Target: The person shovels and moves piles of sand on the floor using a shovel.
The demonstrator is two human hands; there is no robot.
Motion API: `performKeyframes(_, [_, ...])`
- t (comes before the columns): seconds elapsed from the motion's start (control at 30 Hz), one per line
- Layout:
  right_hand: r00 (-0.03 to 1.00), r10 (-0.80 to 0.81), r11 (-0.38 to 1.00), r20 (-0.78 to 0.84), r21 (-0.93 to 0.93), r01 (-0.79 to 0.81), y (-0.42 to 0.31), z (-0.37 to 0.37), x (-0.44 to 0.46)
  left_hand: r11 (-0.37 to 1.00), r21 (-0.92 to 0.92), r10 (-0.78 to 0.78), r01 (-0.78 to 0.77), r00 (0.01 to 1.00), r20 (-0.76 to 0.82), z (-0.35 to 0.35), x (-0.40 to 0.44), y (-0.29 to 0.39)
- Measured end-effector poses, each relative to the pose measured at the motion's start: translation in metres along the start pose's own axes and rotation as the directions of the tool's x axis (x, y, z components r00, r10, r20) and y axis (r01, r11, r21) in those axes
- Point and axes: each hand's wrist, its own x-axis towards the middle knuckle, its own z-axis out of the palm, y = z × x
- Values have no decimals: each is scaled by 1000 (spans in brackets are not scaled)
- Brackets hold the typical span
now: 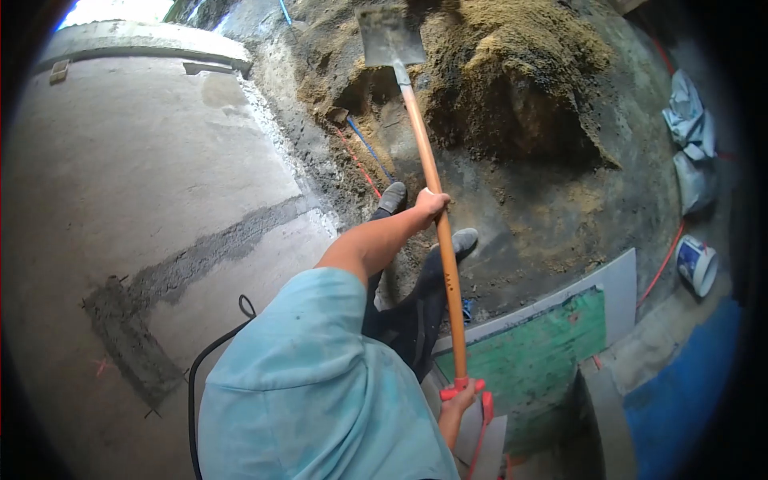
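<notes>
A shovel point(424, 144) with a long wooden shaft stretches away from me. My left hand point(433, 203) is closed around the middle of the shaft. Down at the near end, my right hand point(462, 398) grips the red handle. The flat metal shovel blade point(392, 38) lies at the top of the view, over the edge of a brown sand pile point(520, 56). The blade's face shows with little or nothing on it. A dark hollow is cut into the front of the pile, right of the shaft. My shoes point(464, 242) stand on either side of the shaft.
A concrete wall point(160, 144) runs along the left. On the right are crumpled sacks point(692, 136), a white bucket point(696, 266) and a red cord point(664, 268). A green-faced board point(528, 340) leans nearby, beside a blue surface point(684, 392). A blue rod point(368, 144) lies near my feet.
</notes>
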Motion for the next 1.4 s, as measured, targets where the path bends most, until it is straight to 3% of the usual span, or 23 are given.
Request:
performKeyframes(0.07, [968, -224, 973, -115, -83, 216, -15, -4, -10, 977, -153, -142, 147, 989, 40, 18, -22, 5])
performKeyframes(0.17, [846, -463, 883, -265, -221, 414, -34, -30, -42, 908, -240, -337, 343, 939, 66, 39, -46, -44])
performKeyframes(0.27, [707, -676, 683, -210, -540, 493, -23, -123, -26, 797, -325, -486, 510, 860, 157, 59, -74, -105])
performKeyframes(0.33, [670, -679, 699, -300, -541, 467, -35, -138, -45, 763, -298, -550, 574, 818, 166, 66, -96, -125])
performKeyframes(0.4, [653, -715, 679, -252, -474, 560, -35, -149, -51, 690, -355, -608, 630, 772, 188, 69, -90, -160])
performKeyframes(0.47, [758, -605, 764, -243, -447, 466, -51, -77, -100, 718, -319, -613, 619, 779, 132, 56, -81, -139])
performKeyframes(0.53, [785, -504, 832, -359, -447, 330, -36, -19, -110, 774, -259, -570, 577, 814, 111, 30, -48, -107])
performKeyframes(0.57, [747, -465, 858, -475, -451, 247, -18, 4, -94, 813, -220, -525, 539, 842, 123, 9, -18, -86])
performKeyframes(0.63, [728, -538, 837, -425, -374, 400, -14, 124, -108, 845, -206, -477, 494, 869, 130, -43, 56, -19])
performKeyframes(0.67, [780, -484, 874, -397, -263, 408, -24, 191, -127, 856, -181, -484, 485, 874, 51, -63, 78, 31])
performKeyframes(0.7, [827, -439, 898, -351, -143, 417, -36, 240, -139, 878, -156, -453, 453, 891, 36, -79, 128, 33])
performKeyframes(0.73, [837, -456, 890, -303, -120, 441, -34, 255, -140, 884, -179, -435, 433, 900, 27, -90, 132, 69])
performKeyframes(0.87, [847, -494, 870, -197, -95, 485, -10, 247, -111, 876, -231, -431, 423, 902, 16, -88, 154, 59])
performKeyframes(1.0, [809, -568, 822, -151, -67, 565, 36, 220, -96, 901, -116, -425, 419, 904, -38, -96, 125, 42])
performKeyframes(1.1, [841, -465, 885, -277, -136, 445, 103, 174, -80, 917, -9, -399, 399, 916, -40, -114, 139, -21])
performKeyframes(1.2, [886, -411, 905, -215, 25, 425, 140, 145, -73, 926, 113, -339, 361, 925, -173, -102, 66, 16])
performKeyframes(1.23, [911, -332, 928, -244, 87, 362, 150, 141, -73, 930, 137, -329, 342, 938, -111, -103, 55, 15])
performKeyframes(1.3, [948, -175, 953, -266, 197, 231, 166, 132, -70, 938, 254, -205, 236, 969, -141, -99, 32, 14])
performKeyframes(1.4, [975, 205, 913, -88, 375, -158, 175, 107, -43, 855, 501, -43, 135, 980, -193, -87, 28, 3])
